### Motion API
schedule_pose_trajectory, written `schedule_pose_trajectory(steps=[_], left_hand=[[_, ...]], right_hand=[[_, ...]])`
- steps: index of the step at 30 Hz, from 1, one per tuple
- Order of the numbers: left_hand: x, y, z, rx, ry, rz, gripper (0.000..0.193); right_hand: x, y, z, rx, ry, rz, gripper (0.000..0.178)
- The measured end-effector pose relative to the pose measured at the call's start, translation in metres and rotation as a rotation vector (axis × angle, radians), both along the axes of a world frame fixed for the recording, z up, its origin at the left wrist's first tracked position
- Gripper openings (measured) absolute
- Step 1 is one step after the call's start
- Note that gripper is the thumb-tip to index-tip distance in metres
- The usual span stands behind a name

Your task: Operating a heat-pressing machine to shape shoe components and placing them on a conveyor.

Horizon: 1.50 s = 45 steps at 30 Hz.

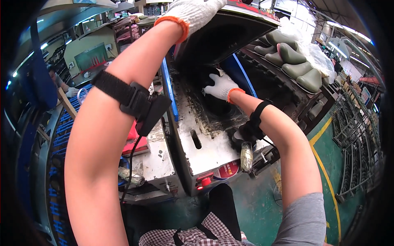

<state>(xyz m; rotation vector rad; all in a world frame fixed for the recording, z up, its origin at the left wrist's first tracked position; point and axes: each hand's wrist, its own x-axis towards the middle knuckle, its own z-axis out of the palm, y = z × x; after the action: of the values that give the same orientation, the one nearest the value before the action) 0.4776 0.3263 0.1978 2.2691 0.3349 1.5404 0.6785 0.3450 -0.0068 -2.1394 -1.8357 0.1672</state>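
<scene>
while left hand [196, 15] touches raised lid [232, 37], right hand [223, 86] below

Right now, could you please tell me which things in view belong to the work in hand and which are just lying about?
Apparently in use:
raised black lid, at the left hand
open machine, the right hand inside it

Apparently just lying about:
green footwear
clear plastic sheeting beside it

L hand [196, 14] up high, R hand [223, 86] lower & splayed.
</scene>
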Motion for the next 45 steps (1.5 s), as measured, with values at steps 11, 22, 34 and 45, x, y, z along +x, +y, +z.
schedule_pose_trajectory(steps=[11,22,34,45], left_hand=[[0.012,0.028,0.019,0.453,0.482,0.652,0.043],[0.012,-0.001,-0.034,0.921,0.608,0.900,0.032],[0.023,-0.059,-0.155,0.143,0.340,0.731,0.064],[0.020,-0.078,-0.278,0.177,0.418,0.711,0.072]], right_hand=[[0.012,0.000,-0.006,-0.284,-0.231,0.138,0.102],[0.012,-0.038,0.011,-0.215,-0.140,0.193,0.102],[-0.035,-0.291,-0.029,0.507,0.040,0.358,0.043],[-0.047,-0.287,-0.094,0.780,0.104,0.247,0.037]])
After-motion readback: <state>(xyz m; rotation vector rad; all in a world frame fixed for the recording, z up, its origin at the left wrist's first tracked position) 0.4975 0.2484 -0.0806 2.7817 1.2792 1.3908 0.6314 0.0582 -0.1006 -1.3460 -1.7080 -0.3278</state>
